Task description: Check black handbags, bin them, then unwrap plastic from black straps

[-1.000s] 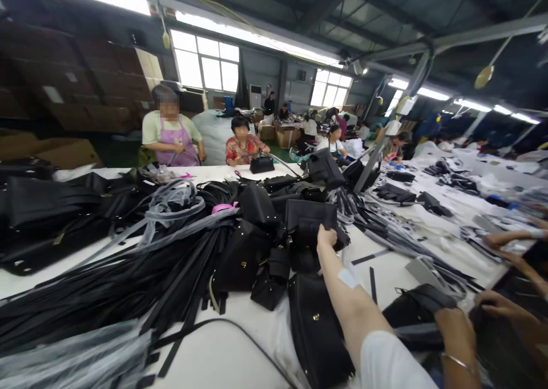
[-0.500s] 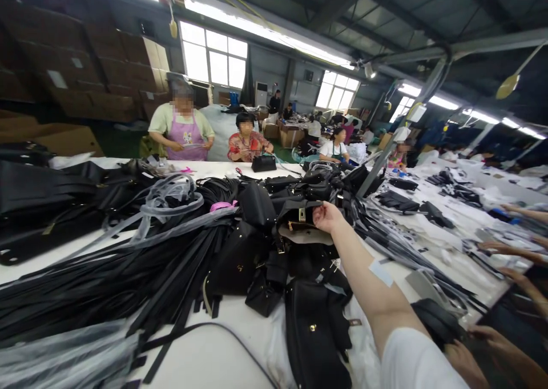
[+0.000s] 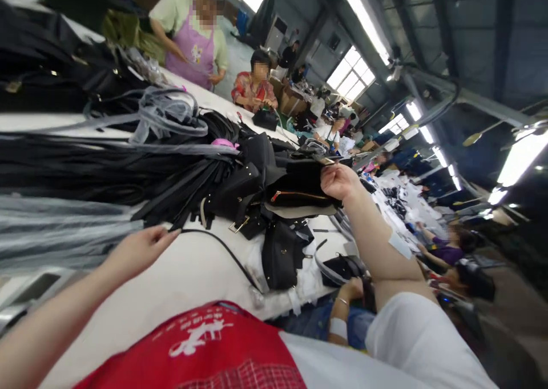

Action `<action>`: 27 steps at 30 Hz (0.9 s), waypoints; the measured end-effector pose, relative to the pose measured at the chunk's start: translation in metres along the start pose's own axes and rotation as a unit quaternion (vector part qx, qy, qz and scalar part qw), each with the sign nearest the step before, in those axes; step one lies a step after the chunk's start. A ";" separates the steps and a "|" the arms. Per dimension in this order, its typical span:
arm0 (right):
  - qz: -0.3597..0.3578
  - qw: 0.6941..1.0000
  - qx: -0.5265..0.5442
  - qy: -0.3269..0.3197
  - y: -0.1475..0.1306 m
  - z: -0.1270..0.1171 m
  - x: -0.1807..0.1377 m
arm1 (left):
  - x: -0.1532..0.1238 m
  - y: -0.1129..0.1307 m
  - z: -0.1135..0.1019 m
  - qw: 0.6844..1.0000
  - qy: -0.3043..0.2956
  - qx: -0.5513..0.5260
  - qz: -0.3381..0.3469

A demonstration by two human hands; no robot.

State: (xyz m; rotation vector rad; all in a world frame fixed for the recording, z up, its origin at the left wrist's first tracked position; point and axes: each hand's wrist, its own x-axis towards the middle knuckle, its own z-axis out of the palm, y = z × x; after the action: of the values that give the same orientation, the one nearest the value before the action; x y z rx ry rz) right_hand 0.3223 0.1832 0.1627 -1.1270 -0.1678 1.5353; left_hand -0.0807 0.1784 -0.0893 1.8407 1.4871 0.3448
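My right hand [image 3: 340, 181] grips the upper edge of a black handbag [image 3: 299, 186] lying among other bags. The handbag gapes toward me, showing a zipper with a reddish pull [image 3: 276, 196] and a beige edge below it. My left hand [image 3: 143, 251] is over the white table, its thumb and fingers pointing right and nothing visible in it. A thin black strap [image 3: 218, 240] curves across the table just past its fingertips. Below the handbag lies another black bag [image 3: 282, 255] with a small metal clasp.
Black straps [image 3: 85, 163] and clear plastic film [image 3: 55, 229] cover the table's left side. Grey tubing [image 3: 166, 112] is heaped behind them. A co-worker's hand [image 3: 353, 289] is close by at my right. Across the table stands a person in a purple apron [image 3: 192, 52].
My view has tilted and dropped. My left hand has come into view at the left. The handbag, still in my right hand, now shows more of its inside.
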 end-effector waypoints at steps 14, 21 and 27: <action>-0.059 0.985 -0.146 -0.065 0.002 0.090 -0.042 | -0.015 -0.031 -0.014 0.991 0.034 -0.120 0.039; 0.037 0.981 -0.188 0.034 0.104 0.081 -0.029 | -0.027 -0.077 -0.018 0.992 0.041 -0.109 -0.052; 0.117 0.979 -0.166 0.022 0.168 0.047 -0.005 | -0.033 -0.107 -0.010 0.991 0.039 -0.088 -0.089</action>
State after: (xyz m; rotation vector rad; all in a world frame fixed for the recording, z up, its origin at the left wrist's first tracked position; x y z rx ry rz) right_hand 0.1726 0.1467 0.0812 -1.4864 -0.2773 1.7313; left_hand -0.1744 0.1576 -0.1472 1.5601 1.6075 0.4510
